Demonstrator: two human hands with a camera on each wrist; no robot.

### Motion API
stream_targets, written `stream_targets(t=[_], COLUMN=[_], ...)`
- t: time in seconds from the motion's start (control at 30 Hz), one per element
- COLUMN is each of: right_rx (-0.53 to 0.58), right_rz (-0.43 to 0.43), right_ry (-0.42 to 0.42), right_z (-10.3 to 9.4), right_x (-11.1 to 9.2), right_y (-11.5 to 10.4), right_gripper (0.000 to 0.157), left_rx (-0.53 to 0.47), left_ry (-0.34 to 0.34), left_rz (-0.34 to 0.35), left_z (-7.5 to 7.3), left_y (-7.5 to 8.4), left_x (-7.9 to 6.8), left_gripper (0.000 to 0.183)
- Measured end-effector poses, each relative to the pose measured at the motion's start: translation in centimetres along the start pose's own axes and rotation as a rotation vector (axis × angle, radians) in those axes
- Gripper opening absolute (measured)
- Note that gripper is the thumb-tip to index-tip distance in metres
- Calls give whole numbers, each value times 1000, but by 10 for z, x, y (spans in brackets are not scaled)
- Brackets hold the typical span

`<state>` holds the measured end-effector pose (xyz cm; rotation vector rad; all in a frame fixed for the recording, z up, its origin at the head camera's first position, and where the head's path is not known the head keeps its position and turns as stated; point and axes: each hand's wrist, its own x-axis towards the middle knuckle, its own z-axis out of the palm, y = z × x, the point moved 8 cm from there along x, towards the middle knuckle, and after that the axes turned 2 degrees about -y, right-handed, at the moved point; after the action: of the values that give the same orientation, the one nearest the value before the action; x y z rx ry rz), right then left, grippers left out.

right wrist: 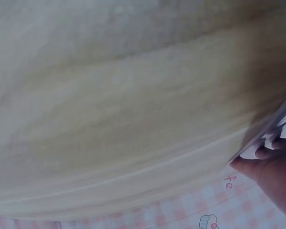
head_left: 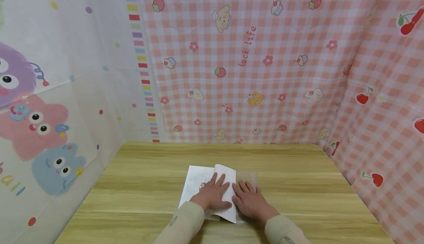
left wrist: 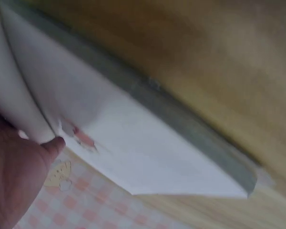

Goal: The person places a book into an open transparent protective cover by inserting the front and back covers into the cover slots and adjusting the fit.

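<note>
A white booklet [head_left: 193,177] lies on the table with a small coloured picture [left wrist: 83,137] on its left page. One white leaf [head_left: 229,174] is turned over to the right, its lower corner lifted. My left hand [head_left: 213,195] rests on this leaf with fingers spread, hiding part of the picture in the head view. Beside the leaf's right edge, my right hand [head_left: 249,201] lies palm down over a clear plastic sheet [head_left: 251,175], fingers extended. In the left wrist view a dark greenish edge [left wrist: 181,126] runs along the booklet.
The wood-grain table [head_left: 139,185] extends around the booklet on all sides. Behind it hangs a pink checked cloth [head_left: 245,78]. Cloths with cartoon figures [head_left: 43,126] and cherries [head_left: 377,179] stand close along the left and right table edges.
</note>
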<state>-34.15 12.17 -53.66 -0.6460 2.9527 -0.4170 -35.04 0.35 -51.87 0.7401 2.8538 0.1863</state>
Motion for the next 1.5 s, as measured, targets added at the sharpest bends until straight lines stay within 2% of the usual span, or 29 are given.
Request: stream_targets(t=[0.13, 0.2, 0.33, 0.43, 0.6, 0.73, 0.83, 0.93, 1.07, 1.13, 1.27, 1.4, 1.5], right_rx=[-39, -56, -66, -83, -90, -65, -83, -115, -76, -46, -21, -67, -57], right_rz=[4, 8, -2, 3, 11, 8, 14, 26, 30, 34, 40, 37, 36], right_ry=[18, 18, 21, 16, 26, 59, 69, 51, 24, 7, -7, 36, 43], right_z=[8, 12, 13, 12, 12, 9, 11, 14, 7, 3, 1, 0, -1], right_x=[2, 4, 3, 3, 4, 3, 4, 4, 0, -1, -2, 0, 1], right_y=[4, 6, 5, 5, 8, 6, 5, 6, 0, -2, -3, -1, -1], right_gripper=[53, 54, 56, 56, 54, 54, 55, 57, 58, 58, 56, 55, 54], left_rx=[29, -20, -179, -213, -104, -14, 1, -47, -197, -228, -148, -45, 36], left_ry=[30, 31, 42, 52, 46, 65, 71, 52, 33, 24, 31, 62, 92], left_rz=[-10, -17, 28, 77, 62, 21, 9, 29, 71, 84, 77, 17, -16], left_z=[-1, -2, -5, -5, 2, 0, -2, -3, -4, -2, 2, 0, -2], left_y=[3, 1, -8, -16, -20, -13, -8, -7, -15, -19, -18, -11, -5], left_x=[-2, -3, -1, -1, -2, -3, -4, -2, 1, 2, 0, -4, -6], left_gripper=[70, 69, 71, 78, 82, 80, 77, 74, 71, 71, 70, 66, 64])
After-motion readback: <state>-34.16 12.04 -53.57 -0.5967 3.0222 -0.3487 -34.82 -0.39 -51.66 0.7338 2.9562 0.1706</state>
